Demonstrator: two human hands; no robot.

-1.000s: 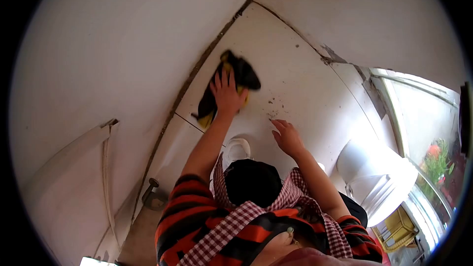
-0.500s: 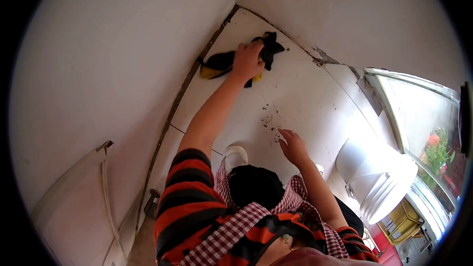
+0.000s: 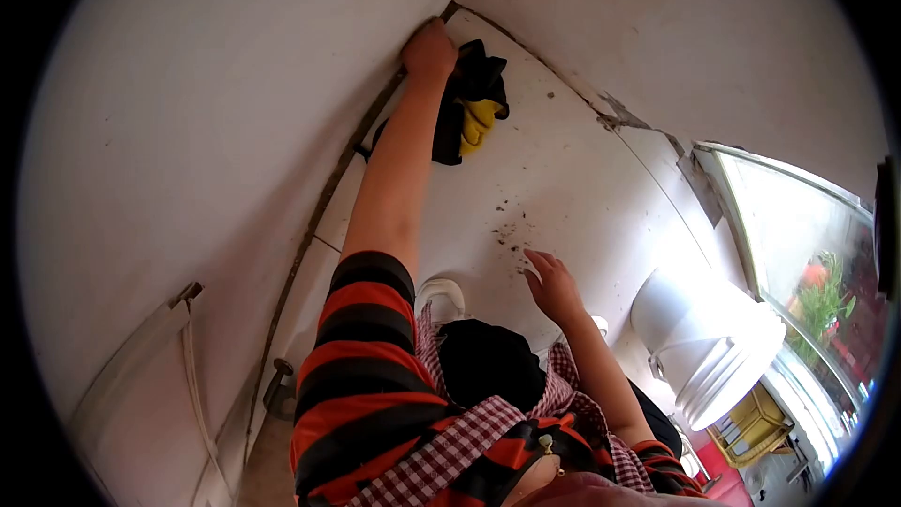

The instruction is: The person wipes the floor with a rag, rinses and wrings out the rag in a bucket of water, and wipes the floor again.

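Note:
My left hand [image 3: 431,50] reaches far out to the edge where the white floor meets the left wall, near the corner. Its fingers are curled and mostly hidden; they look closed on a black and yellow cloth [image 3: 481,84]. The cloth lies bunched on the floor, mainly right of the hand and wrist, with a dark end showing left of the forearm. Closer to my body, my right hand [image 3: 554,287] hovers over or rests at the floor with fingers apart and nothing in it. Dark crumbs of dirt [image 3: 508,233] lie scattered just beyond its fingertips.
A white bucket [image 3: 699,343] stands to my right, beside a glass panel [image 3: 798,225] with a green plant behind it. A yellow rack [image 3: 754,427] is at lower right. White walls meet at the corner ahead. A dark-handled object [image 3: 279,387] is at lower left.
My left hand has moved forward and left to the wall edge, pulling the cloth into a tighter bunch nearer the corner. My right hand has barely moved.

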